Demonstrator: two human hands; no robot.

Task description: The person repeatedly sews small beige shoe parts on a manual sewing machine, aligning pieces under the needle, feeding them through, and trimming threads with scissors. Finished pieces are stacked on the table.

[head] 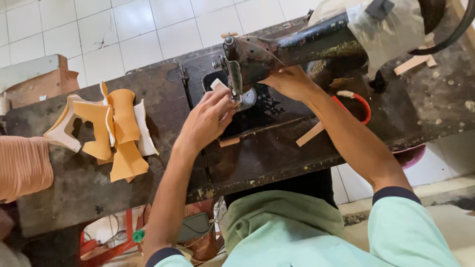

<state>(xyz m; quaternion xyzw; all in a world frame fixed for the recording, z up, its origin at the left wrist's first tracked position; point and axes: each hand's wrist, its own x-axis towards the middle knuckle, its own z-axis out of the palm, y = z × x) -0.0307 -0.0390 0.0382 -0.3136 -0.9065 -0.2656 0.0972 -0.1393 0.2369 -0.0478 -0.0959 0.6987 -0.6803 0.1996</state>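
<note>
An old black sewing machine [292, 47] stands on a dark, worn table [163, 163]. My left hand [208, 118] reaches to the needle area and pinches a small white piece [218, 84] beside the presser foot. My right hand [289, 81] rests under the machine arm, just right of the needle; its fingers are bent and partly hidden, and what they touch cannot be seen. A stack of cut tan and white leather pieces [111, 131] lies on the table to the left of my left arm.
A red-rimmed bowl [363, 106] sits under my right forearm, with a wooden stick [309, 134] beside it. Clear plastic [391, 29] covers the machine's right end. A cardboard box [39, 81] and pink fabric [22, 165] are at the left. White floor tiles lie beyond.
</note>
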